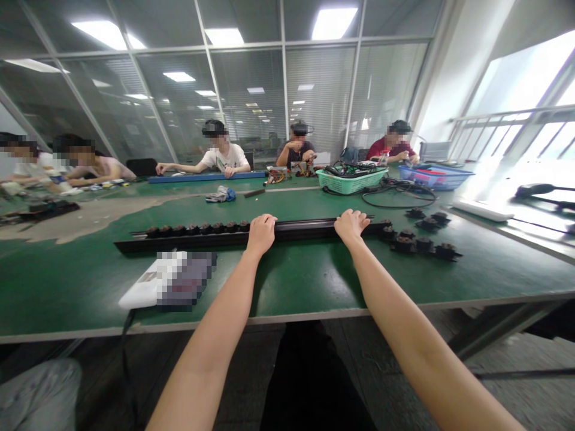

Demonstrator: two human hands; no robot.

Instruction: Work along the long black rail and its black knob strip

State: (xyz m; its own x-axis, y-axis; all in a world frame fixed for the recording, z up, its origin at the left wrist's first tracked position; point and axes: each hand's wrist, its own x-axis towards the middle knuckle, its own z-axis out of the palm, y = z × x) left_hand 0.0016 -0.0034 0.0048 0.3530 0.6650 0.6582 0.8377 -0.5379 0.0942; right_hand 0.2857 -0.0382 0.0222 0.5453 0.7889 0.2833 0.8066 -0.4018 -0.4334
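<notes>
A long black metal rail (202, 241) lies across the green work table (67, 287), with a row of several small round black parts (197, 228) mounted along its far side. My left hand (261, 234) curls over the rail near its middle. My right hand (351, 227) grips it further right, close to its right end. Several loose black round parts with flanged bases (404, 244) sit on the table just right of that end. A white packet with a blurred label (168, 279) lies near the table's front edge, left of my left forearm.
Three people work at the far end of the table, and two more sit at the left. A green basket of cables (351, 180), a blue basket (435, 176), a black cable loop (399, 194) and a long blue bar (206, 177) stand beyond the rail.
</notes>
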